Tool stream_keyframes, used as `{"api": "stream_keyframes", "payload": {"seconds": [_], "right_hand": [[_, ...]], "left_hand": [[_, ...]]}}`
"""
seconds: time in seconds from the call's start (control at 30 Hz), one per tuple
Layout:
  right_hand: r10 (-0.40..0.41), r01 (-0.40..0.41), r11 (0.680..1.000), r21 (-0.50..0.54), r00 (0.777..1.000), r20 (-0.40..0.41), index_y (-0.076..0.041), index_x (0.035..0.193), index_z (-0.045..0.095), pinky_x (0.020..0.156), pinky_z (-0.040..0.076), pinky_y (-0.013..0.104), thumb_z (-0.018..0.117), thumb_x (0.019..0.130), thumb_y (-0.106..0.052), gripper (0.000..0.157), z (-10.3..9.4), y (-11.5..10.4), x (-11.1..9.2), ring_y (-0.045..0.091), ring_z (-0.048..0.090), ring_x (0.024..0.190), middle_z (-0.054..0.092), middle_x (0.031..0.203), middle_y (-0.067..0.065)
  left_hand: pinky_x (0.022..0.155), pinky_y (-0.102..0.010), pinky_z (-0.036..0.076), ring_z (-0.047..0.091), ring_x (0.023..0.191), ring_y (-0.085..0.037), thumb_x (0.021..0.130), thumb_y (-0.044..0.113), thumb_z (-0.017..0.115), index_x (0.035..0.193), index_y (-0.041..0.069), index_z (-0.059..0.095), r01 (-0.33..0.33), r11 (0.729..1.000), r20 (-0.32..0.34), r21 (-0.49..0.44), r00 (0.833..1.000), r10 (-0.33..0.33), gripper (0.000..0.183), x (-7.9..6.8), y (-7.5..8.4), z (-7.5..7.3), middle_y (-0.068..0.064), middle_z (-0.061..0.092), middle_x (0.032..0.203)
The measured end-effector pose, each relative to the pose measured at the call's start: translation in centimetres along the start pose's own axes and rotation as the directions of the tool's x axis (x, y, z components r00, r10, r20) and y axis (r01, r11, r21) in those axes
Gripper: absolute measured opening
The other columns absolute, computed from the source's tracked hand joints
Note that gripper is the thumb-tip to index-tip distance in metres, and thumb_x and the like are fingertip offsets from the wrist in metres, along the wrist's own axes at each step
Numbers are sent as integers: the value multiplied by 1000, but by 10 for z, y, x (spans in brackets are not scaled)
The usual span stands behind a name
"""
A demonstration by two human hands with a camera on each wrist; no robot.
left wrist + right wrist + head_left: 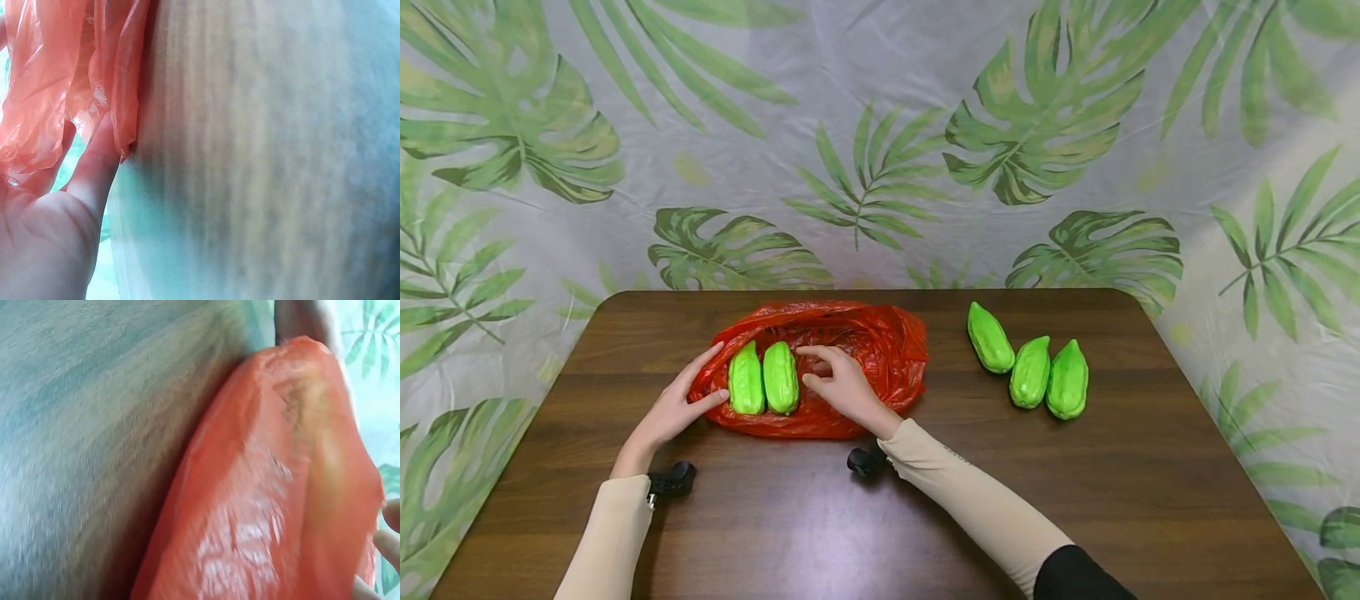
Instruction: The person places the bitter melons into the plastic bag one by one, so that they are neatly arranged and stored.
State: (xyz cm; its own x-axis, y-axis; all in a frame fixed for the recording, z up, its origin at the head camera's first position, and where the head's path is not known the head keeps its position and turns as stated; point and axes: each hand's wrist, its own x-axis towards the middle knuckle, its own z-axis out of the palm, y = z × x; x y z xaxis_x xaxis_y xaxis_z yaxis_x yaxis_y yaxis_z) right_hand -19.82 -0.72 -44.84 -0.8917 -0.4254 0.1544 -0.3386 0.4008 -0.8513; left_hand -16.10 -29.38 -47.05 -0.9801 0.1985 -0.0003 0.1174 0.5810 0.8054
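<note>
A red plastic bag point(887, 358) lies on the table with its mouth spread upward. Two bright green, ridged bitter melons lie side by side in it: a left one point(747, 382) and a right one point(781, 379). My left hand point(673, 408) rests at the bag's left end, thumb and fingers spread against the plastic; the left wrist view shows the thumb partly behind a red fold point(125, 81). Over the bag, my right hand point(842, 385) hovers just right of the right melon, fingers loosely bent and holding nothing. In the right wrist view, its fingertips point(389, 547) show beyond the bag's side.
Three more bitter melons lie on the table to the right: one tilted at the back point(990, 337), a middle one point(1030, 372) and a right one point(1067, 380). Behind the brown wooden table point(775, 517) hangs a leaf-patterned cloth point(880, 75).
</note>
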Motion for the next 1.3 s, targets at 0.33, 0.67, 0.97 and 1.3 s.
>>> {"api": "stream_keyframes", "payload": {"seconds": [0.33,0.67,0.97,1.3], "right_hand": [[22,-21,997,77,1000,-16,-9,130,59,75,53,29,63,90,-3,41,-23,3,-4,26,63,102,57,128,14],[40,-33,995,98,997,-72,-12,128,61,72,53,30,63,92,-4,38,-45,9,-10,22,64,101,59,127,7],[42,-23,987,157,992,-116,-8,127,61,81,53,35,63,92,-3,36,-69,18,-17,24,63,103,59,127,8],[45,-21,987,161,988,-149,0,126,60,85,52,40,61,92,0,34,-95,25,-24,29,62,106,58,126,17]], "left_hand": [[99,-71,22,21,135,-48,93,27,63,154,26,19,19,1000,12,1,1000,-19,76,-2,2,0,-22,19,153],[99,-71,22,20,135,-49,93,31,63,154,29,20,8,1000,7,-3,1000,-8,75,-3,2,1,-22,19,153],[99,-71,22,21,135,-48,93,30,63,154,29,20,7,1000,8,-6,1000,-7,75,-2,2,2,-21,19,153],[98,-72,22,20,135,-50,93,31,62,154,30,18,15,1000,19,-9,1000,-14,76,-3,4,2,-22,17,154]]}}
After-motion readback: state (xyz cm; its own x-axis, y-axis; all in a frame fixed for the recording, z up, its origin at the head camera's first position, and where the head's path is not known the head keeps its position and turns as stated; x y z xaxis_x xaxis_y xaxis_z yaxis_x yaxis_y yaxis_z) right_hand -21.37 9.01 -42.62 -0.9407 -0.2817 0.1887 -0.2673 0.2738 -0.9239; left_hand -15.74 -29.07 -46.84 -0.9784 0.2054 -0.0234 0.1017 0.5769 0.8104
